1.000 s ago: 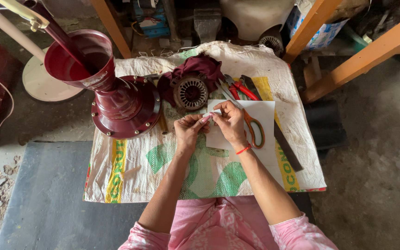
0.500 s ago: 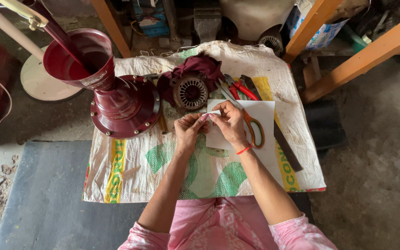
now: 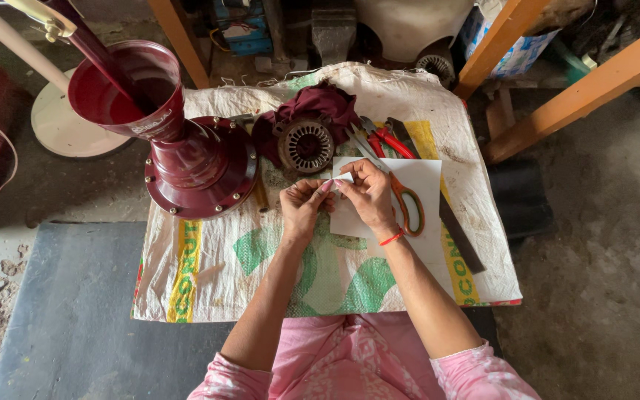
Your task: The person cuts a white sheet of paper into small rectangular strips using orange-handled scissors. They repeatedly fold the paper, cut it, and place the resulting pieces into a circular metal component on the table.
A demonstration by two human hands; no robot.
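Above the white sheet (image 3: 424,194), between both hands, small paper strip (image 3: 342,180) pinched crosswise, left hand (image 3: 304,209) and right hand (image 3: 368,194) closed on opposite ends, equally near.

A small white strip of paper (image 3: 342,180) is pinched at its two ends between the fingertips of the left hand (image 3: 303,207) and the right hand (image 3: 368,194), held level and just above the larger white sheet (image 3: 416,194). That sheet lies flat on the woven sack (image 3: 209,267), its left part hidden beneath the hands. The strip is short and narrow, pale against the fingers, with its middle showing between the two thumbs.
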